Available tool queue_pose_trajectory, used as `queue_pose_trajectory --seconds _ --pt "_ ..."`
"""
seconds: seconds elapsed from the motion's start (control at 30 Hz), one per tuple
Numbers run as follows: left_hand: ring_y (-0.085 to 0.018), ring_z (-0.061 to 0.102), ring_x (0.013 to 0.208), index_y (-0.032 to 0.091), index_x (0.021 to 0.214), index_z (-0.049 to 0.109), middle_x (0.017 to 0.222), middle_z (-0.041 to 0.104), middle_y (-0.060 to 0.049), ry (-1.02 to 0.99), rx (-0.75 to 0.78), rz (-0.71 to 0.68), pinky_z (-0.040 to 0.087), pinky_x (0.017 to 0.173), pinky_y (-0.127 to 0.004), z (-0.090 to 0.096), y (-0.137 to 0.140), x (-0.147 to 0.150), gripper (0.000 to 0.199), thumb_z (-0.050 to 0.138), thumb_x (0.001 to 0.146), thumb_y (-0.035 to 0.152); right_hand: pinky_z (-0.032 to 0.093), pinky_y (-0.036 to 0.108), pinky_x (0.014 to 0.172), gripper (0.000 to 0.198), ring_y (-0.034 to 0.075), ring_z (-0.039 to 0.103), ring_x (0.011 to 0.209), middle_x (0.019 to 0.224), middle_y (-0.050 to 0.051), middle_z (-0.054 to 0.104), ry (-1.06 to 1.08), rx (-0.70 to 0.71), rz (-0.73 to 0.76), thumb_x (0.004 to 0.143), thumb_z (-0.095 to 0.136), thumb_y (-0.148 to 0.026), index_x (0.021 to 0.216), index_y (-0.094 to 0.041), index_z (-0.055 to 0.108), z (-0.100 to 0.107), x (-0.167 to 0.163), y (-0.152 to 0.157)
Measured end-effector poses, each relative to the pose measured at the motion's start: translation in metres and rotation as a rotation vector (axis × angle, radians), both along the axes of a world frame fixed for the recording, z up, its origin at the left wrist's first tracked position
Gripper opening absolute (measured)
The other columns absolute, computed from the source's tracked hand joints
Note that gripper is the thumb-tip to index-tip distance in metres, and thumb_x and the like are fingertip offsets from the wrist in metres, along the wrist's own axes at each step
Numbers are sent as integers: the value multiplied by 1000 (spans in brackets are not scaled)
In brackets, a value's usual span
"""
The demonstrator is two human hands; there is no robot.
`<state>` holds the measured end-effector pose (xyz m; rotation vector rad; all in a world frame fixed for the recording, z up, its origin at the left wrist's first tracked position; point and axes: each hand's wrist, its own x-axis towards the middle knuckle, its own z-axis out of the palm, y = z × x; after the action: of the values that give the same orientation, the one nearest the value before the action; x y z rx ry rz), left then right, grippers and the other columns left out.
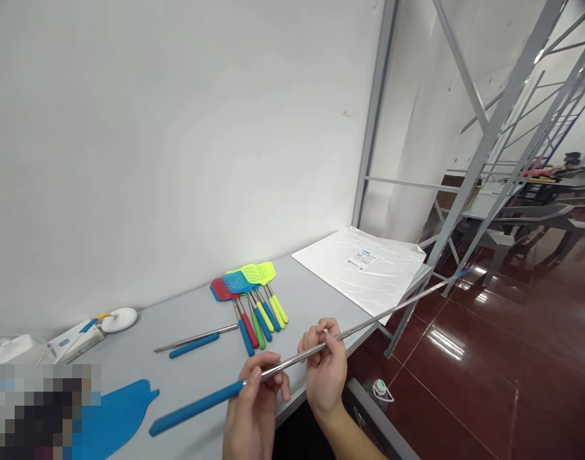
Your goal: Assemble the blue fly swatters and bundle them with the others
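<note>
A telescopic fly swatter rod (393,310) with a blue handle (197,407) is drawn out long across my view. Its far end, bluish and blurred, reaches past the table on the right. My left hand (257,396) grips the metal just above the blue handle, thumb on top. Further along, my right hand (325,361) has its fingers curled round the rod. Behind my hands, several fly swatters (249,276) with red, blue and yellow heads lie overlapped, their coloured handles (260,319) towards me. Left of them lies another blue-handled metal rod (194,345).
A white wrapped flat package (364,262) lies at the table's (177,319) right end. A flat blue piece (122,415) lies front left, partly masked. Behind it are a power strip (76,338) and a white disc (120,319). A metal frame (373,115) stands at the right.
</note>
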<state>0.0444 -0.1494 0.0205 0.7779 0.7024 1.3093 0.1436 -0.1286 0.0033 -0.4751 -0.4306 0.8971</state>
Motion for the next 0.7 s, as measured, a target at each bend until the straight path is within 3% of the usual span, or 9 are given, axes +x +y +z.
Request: queue_pose_trajectory --seconds 0.17,0.3,0.4,0.7 --pt "-16 55 61 18 85 68 65 58 -1 149 -8 65 46 62 -29 -3 -6 -21 36 62 82 53 32 25 51 23 11 23 49 53 -10 26 -26 -29 78 90 48 -43 79 -23 46 -10 -15 -19" --pt "-21 61 67 18 87 69 65 63 -3 343 22 125 49 70 -33 0 -11 -22 41 64 80 58 32 25 49 35 9 27 48 57 -8 33 -126 -190 3 93 48 -52 74 -22 47 -9 -12 -20" --pt "-23 63 69 18 87 70 64 64 -3 414 96 151 50 76 -36 5 -12 -23 43 64 79 59 32 25 50 41 9 32 49 57 -7 36 -208 -188 -49 92 49 -55 69 -21 48 -10 -8 -19" --pt "-20 65 66 18 87 66 66 62 0 289 22 107 52 68 -33 -5 -1 -38 38 61 85 56 35 25 50 42 9 29 46 52 -9 27 -265 -181 61 94 45 -55 70 -21 53 -17 -22 -26"
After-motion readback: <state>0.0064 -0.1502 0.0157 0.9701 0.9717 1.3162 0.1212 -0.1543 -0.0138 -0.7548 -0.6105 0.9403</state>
